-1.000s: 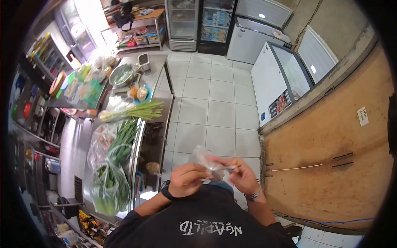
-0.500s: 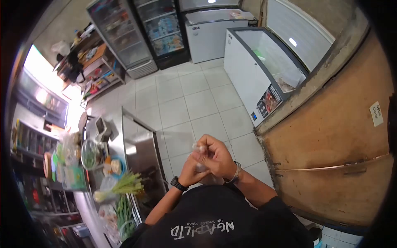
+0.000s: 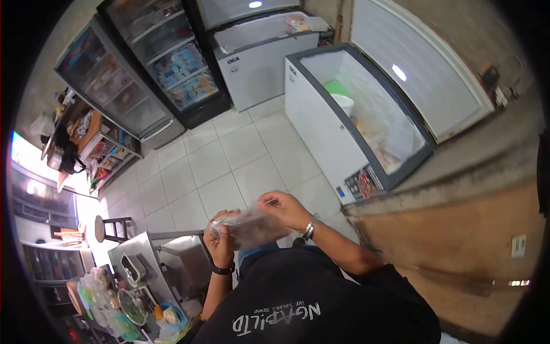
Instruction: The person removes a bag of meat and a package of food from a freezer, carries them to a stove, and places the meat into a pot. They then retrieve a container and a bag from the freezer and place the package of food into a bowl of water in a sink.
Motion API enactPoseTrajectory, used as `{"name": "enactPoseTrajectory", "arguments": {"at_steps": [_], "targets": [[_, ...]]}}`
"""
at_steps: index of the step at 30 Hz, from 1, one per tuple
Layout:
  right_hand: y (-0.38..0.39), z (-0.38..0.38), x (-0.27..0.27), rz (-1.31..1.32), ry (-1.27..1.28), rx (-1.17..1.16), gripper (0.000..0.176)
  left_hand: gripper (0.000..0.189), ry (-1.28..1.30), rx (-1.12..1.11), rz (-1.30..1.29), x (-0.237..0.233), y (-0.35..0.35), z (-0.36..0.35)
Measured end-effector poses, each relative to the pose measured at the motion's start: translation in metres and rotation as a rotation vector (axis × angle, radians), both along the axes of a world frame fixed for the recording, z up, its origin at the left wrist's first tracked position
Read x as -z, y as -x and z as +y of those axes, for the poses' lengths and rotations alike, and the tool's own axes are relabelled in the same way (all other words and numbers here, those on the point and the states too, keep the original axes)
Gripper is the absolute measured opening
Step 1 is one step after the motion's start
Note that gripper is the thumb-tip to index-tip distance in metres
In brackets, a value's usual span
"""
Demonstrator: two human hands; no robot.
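Observation:
A clear plastic bag [image 3: 256, 230] with brownish contents is stretched between my hands in front of my body. What is inside is too blurred to name. My left hand [image 3: 218, 245] grips the bag's left end, thumb on the near side. At the upper right of the bag, my right hand [image 3: 289, 212] has its fingers bent onto the plastic edge; the fingertips are partly blurred.
Ahead to the right stands an open chest freezer [image 3: 321, 123] holding a white tub with a green lid [image 3: 338, 88]. Another chest freezer [image 3: 258, 74] and glass-door fridges [image 3: 183, 74] line the back. A steel counter [image 3: 123, 246] with vegetables is at left, beside a stool [image 3: 100, 229].
My hands were close together over the bunched plastic; now they are apart, with the bag spread between them. The view has turned and the open freezer appears closer.

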State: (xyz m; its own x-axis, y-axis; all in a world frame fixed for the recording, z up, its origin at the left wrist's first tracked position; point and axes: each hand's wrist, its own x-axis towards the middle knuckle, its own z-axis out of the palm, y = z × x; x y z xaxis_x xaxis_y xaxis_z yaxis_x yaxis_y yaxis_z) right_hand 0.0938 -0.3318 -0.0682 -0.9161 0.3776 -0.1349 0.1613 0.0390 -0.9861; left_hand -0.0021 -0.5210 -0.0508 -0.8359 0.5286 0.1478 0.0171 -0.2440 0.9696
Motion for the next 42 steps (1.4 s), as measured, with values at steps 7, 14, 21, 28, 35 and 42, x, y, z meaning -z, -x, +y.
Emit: {"name": "enactPoseTrajectory", "arguments": {"at_steps": [7,14,21,28,35,42], "targets": [[0.153,0.079,-0.045,0.359,-0.867,-0.122,0.084,0.022,0.292,0.062,0.103,0.024,0.156,0.115],[0.308,0.166,-0.015,0.216,-0.803,-0.093,0.097,0.022,0.366,0.341,0.012,-0.008,0.311,0.224],[0.406,0.274,-0.002,0.091,-0.785,0.122,0.078,0.038,0.462,0.365,0.490,-0.004,0.428,0.333],[0.487,0.462,0.048,0.054,-0.698,0.367,0.055,0.048,0.334,0.078,0.137,0.079,0.580,0.470],[0.572,0.660,0.103,-0.285,-0.693,0.296,0.042,0.045,0.712,-0.163,0.251,0.216,0.768,0.634],[0.632,0.814,0.085,-0.236,-0.357,0.701,0.032,0.068,1.212,-0.245,0.749,0.282,0.945,0.749]]}}
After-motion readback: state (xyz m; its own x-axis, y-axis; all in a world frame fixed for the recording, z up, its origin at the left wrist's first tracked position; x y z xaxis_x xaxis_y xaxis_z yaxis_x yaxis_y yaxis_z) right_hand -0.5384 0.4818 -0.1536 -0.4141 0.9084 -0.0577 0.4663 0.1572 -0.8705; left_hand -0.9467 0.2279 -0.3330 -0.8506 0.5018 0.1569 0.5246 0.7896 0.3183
